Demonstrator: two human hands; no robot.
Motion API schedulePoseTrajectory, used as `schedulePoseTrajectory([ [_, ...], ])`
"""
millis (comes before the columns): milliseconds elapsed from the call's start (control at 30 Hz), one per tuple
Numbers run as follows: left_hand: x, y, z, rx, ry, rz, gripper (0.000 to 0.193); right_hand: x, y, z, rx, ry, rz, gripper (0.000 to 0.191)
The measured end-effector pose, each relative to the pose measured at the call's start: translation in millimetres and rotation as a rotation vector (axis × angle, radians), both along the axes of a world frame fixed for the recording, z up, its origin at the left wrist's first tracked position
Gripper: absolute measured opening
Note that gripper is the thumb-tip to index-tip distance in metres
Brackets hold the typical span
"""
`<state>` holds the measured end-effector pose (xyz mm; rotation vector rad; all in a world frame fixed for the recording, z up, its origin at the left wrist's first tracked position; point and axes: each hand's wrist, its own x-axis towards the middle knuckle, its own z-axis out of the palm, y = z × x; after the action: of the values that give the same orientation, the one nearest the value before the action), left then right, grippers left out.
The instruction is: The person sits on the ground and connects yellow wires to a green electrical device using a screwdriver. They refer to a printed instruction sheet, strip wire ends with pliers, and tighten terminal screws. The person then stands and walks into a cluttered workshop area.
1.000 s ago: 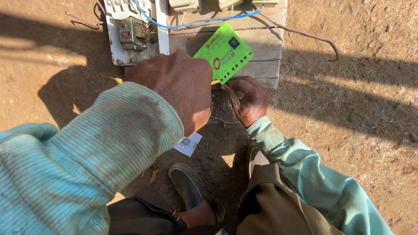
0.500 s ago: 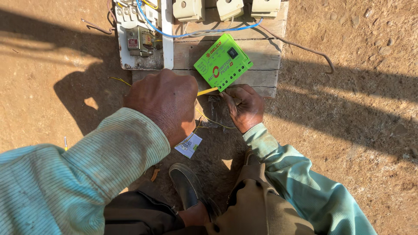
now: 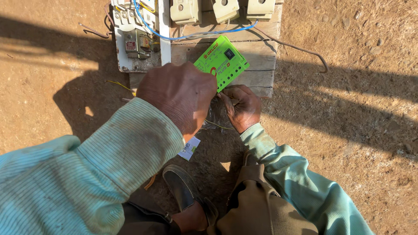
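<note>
A wooden board (image 3: 261, 52) lies on the dirt ground (image 3: 357, 130), carrying a white switch box (image 3: 137, 39), three cream fuse holders (image 3: 224, 8) and a blue wire (image 3: 196, 35).

Outdoor worksite: bare dirt ground (image 3: 357, 130)

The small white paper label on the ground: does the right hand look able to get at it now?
Probably yes. The right hand is beside the white paper label, with only bare dirt between; however, its fingers are busy under the green plastic box.
</note>
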<state>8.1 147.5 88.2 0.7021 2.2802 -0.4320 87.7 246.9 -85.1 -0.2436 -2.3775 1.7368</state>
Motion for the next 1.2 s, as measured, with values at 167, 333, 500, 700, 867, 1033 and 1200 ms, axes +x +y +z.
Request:
schedulePoseTrajectory([
  [167, 21, -1, 2, 0.057, -0.013, -0.126, 0.013, 0, 1, 3, 0.029, 0.040, -0.002, 0.012],
  [333, 8, -17, 2, 0.054, -0.067, 0.193, 0.028, 2, 1, 1, 0.056, -0.001, 0.018, 0.013],
  [500, -12, -25, -6, 0.084, -0.264, 0.695, 0.041, 5, 3, -7, 0.069, 0.028, 0.014, 0.012],
  [700, -14, -8, -15, -0.265, -0.203, -0.335, 0.025, 8, 1, -16, 0.043, 0.014, 0.001, 0.013],
  [867, 1, 6, 3, -0.192, -0.311, -0.517, 0.017, 4, 4, -15, 0.052, -0.009, 0.032, 0.013],
  [1033, 3, 1, 4, -0.106, -0.136, 0.064, 0.022, 3, 5, -13, 0.067, 0.059, 0.038, 0.012],
  [1200, -11, -13, -8, 0.042, -0.152, 0.474, 0.016, 5, 4, -16, 0.070, 0.046, 0.011, 0.012],
])
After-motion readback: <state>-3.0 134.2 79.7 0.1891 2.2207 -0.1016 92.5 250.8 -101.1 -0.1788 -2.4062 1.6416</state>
